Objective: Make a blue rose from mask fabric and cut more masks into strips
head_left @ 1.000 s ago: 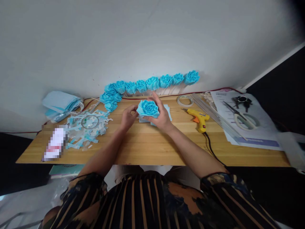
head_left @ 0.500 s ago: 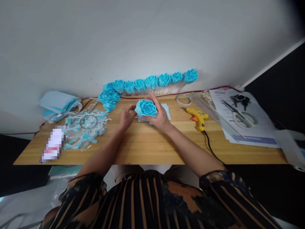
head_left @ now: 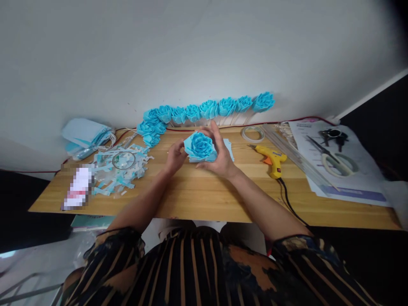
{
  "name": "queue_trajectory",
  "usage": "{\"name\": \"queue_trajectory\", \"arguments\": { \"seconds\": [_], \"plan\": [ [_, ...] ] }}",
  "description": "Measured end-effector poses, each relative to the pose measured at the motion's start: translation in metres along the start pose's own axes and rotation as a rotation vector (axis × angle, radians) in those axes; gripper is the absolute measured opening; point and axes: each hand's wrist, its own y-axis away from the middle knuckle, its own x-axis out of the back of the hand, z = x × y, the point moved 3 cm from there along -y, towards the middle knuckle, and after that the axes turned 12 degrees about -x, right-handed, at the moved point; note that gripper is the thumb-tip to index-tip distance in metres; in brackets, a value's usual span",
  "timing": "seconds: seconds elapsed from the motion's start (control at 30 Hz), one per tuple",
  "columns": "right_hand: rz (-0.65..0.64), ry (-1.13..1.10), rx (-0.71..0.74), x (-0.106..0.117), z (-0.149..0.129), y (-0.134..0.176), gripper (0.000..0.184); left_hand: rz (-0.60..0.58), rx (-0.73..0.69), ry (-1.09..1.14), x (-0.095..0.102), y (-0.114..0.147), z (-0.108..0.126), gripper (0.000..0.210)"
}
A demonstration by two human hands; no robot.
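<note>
A handmade blue flower [head_left: 200, 145] with layered, ruffled petals is held up above the middle of the table, its bloom facing me. My left hand [head_left: 176, 157] is closed at the flower's left side; what its fingertips pinch is partly hidden behind the petals. Curved around the right side is my right hand [head_left: 221, 155], thumb below the bloom and index finger raised along its upper edge. Behind the hands lie flat light-blue sheets [head_left: 229, 149], mostly covered from view. The stem of the held flower cannot be seen.
Finished blue flowers [head_left: 208, 109] line the wall. At left are a stack of blue masks [head_left: 86, 134], fabric scraps [head_left: 111, 182] and a blurred-out item [head_left: 78, 187]. To the right lie a tape roll [head_left: 253, 134], a yellow glue gun [head_left: 270, 159] with its cord, scissors [head_left: 339, 163] and papers [head_left: 353, 189].
The view has shifted slightly, so the table appears farther right. My right fingers have spread a little away from the bloom, and the flower has turned slightly. Both hands remain at it.
</note>
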Motion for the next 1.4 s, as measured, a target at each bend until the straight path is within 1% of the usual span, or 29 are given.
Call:
{"name": "queue_trajectory", "arguments": {
  "seconds": [0.17, 0.27, 0.33, 0.4, 0.5, 0.57, 0.63, 0.67, 0.7, 0.73, 0.83, 0.9, 0.97, 1.1, 1.17, 1.23, 1.3, 1.4],
  "plan": [
    [0.022, -0.029, 0.026, 0.001, -0.007, -0.001, 0.134, -0.033, 0.021, 0.022, -0.002, 0.001, 0.001, 0.008],
    [0.021, -0.001, 0.009, 0.002, -0.009, 0.0, 0.132, -0.047, 0.033, 0.044, -0.004, 0.001, 0.006, 0.009],
    [0.012, 0.03, 0.017, 0.002, -0.011, 0.001, 0.12, -0.062, 0.025, 0.05, -0.005, 0.0, 0.013, 0.01],
    [0.013, 0.062, 0.07, 0.002, -0.014, 0.003, 0.099, -0.079, -0.016, 0.058, -0.006, -0.002, 0.021, 0.011],
    [0.035, 0.123, 0.163, 0.001, -0.016, 0.006, 0.067, -0.065, -0.08, 0.073, -0.004, -0.006, 0.03, 0.012],
    [0.057, 0.147, 0.22, -0.001, -0.017, 0.006, 0.054, -0.057, -0.101, 0.084, -0.004, -0.007, 0.032, 0.012],
    [0.079, 0.155, 0.271, -0.001, -0.017, 0.007, 0.049, -0.053, -0.115, 0.109, -0.004, -0.007, 0.031, 0.014],
    [0.083, 0.158, 0.287, -0.002, -0.017, 0.007, 0.05, -0.048, -0.12, 0.122, -0.004, -0.007, 0.03, 0.015],
    [0.077, 0.163, 0.289, -0.002, -0.017, 0.006, 0.055, -0.041, -0.12, 0.128, -0.004, -0.007, 0.029, 0.016],
    [0.065, 0.162, 0.278, -0.002, -0.017, 0.006, 0.064, -0.036, -0.114, 0.129, -0.004, -0.007, 0.027, 0.018],
    [0.007, 0.107, 0.211, -0.002, -0.014, 0.004, 0.102, -0.004, -0.082, 0.12, -0.003, -0.006, 0.019, 0.022],
    [-0.024, 0.054, 0.173, -0.001, -0.012, 0.003, 0.119, 0.047, -0.067, 0.121, -0.002, -0.005, 0.013, 0.02],
    [-0.039, 0.029, 0.155, 0.0, -0.009, 0.001, 0.124, 0.074, -0.056, 0.109, -0.001, -0.005, 0.008, 0.018],
    [-0.025, 0.056, 0.099, -0.001, -0.004, 0.0, 0.128, 0.008, -0.054, 0.073, -0.004, -0.004, 0.004, 0.02],
    [-0.023, 0.052, 0.085, -0.002, -0.003, 0.001, 0.128, -0.014, -0.069, 0.088, -0.005, -0.004, 0.006, 0.019],
    [-0.027, 0.035, 0.114, -0.004, -0.006, 0.002, 0.119, -0.033, -0.088, 0.111, -0.006, -0.004, 0.01, 0.018],
    [-0.023, 0.061, 0.152, -0.004, -0.01, 0.003, 0.102, -0.052, -0.105, 0.126, -0.006, -0.004, 0.014, 0.02],
    [0.008, 0.153, 0.173, -0.003, -0.015, 0.004, 0.069, -0.07, -0.121, 0.13, -0.005, -0.004, 0.018, 0.022]
  ]
}}
